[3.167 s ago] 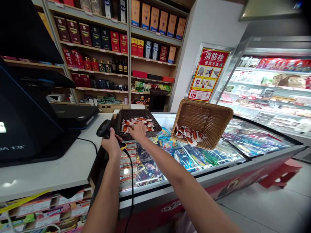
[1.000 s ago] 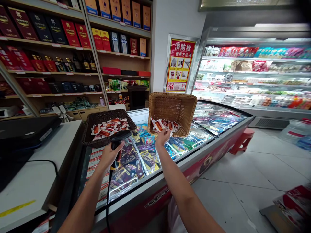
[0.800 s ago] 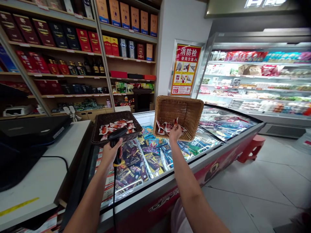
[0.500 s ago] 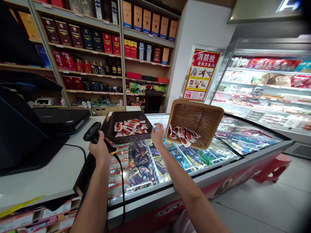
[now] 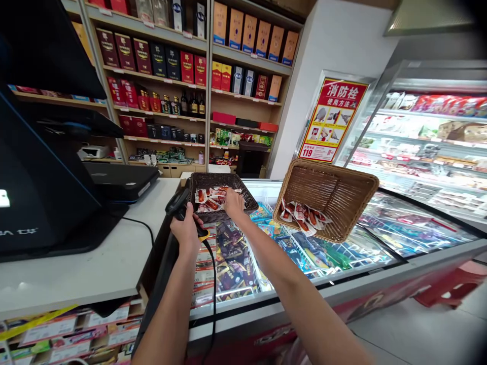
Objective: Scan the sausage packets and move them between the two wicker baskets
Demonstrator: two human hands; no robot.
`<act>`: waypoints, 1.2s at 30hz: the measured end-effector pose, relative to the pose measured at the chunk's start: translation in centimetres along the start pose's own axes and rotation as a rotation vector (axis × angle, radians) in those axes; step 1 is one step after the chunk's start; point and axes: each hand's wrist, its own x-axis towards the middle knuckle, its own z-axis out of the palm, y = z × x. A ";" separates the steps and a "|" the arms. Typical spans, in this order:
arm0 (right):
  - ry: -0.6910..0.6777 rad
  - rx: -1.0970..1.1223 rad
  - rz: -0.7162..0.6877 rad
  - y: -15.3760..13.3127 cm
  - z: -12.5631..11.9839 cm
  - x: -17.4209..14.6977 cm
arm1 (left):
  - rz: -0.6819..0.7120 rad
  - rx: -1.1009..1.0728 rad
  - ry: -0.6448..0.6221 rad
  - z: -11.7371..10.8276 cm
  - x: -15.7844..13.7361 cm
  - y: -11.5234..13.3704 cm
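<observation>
My left hand [image 5: 185, 228] is wrapped round the handle of a black barcode scanner [image 5: 177, 203] with a yellow edge; its cable hangs down over the freezer. My right hand [image 5: 233, 203] reaches into a dark brown wicker basket [image 5: 198, 181], over the wrapped sausages [image 5: 210, 201] there. Its fingers point down among the packs, and their tips are hidden, so I cannot tell whether they grip one. To the right, a lighter brown wicker basket [image 5: 344, 192] sits tilted toward me, with several wrapped sausages [image 5: 304, 217] at its lower side.
Both baskets rest on the glass top of a chest freezer [image 5: 232, 296] full of packaged ice creams. At left is a white counter [image 5: 110, 263] with a dark checkout terminal [image 5: 45, 192]. Shelves of boxed bottles [image 5: 163, 61] stand behind. A red stool [image 5: 452, 286] is at right.
My right hand has moved left from the gap between the baskets into the dark basket. The left hand still holds the scanner. The whole view has shifted, with things now further right.
</observation>
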 end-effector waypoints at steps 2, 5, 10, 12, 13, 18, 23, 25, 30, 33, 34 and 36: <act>0.049 0.196 0.019 2.1 -0.8 -1.1 | 0.001 0.006 -0.035 0.3 -0.4 -0.1; 0.107 0.668 0.127 6.3 -1.9 -3.0 | -0.005 0.043 -0.103 0.8 -1.1 -0.3; 0.100 1.413 0.341 13.2 -3.0 -5.9 | -0.002 0.104 -0.197 1.6 -2.3 -0.8; 0.084 1.548 0.406 15.0 -3.0 -6.8 | -0.004 0.140 -0.226 1.9 -2.6 -1.0; 0.072 1.594 0.433 15.7 -2.8 -7.1 | -0.002 0.158 -0.241 2.0 -2.8 -1.0; 0.038 1.636 0.451 16.8 -2.0 -7.7 | 0.001 0.234 -0.327 2.2 -3.6 -1.1; 0.135 1.462 0.261 16.5 -2.2 -7.9 | -0.035 0.262 -0.386 2.3 -4.1 -1.2; 0.246 1.342 0.177 16.3 -2.3 -8.1 | -0.062 0.269 -0.405 2.2 -4.2 -1.3; 0.346 1.226 0.045 15.6 -2.6 -8.9 | -0.060 0.284 -0.440 2.3 -4.4 -1.4; 0.354 1.248 0.011 15.2 -3.1 -9.4 | -0.071 0.291 -0.445 2.3 -4.5 -1.5; 0.365 1.238 0.009 15.1 -3.3 -9.5 | -0.080 0.299 -0.452 2.3 -4.5 -1.6; 0.375 1.203 0.011 14.9 -3.7 -9.7 | -0.101 0.315 -0.462 2.4 -4.6 -1.7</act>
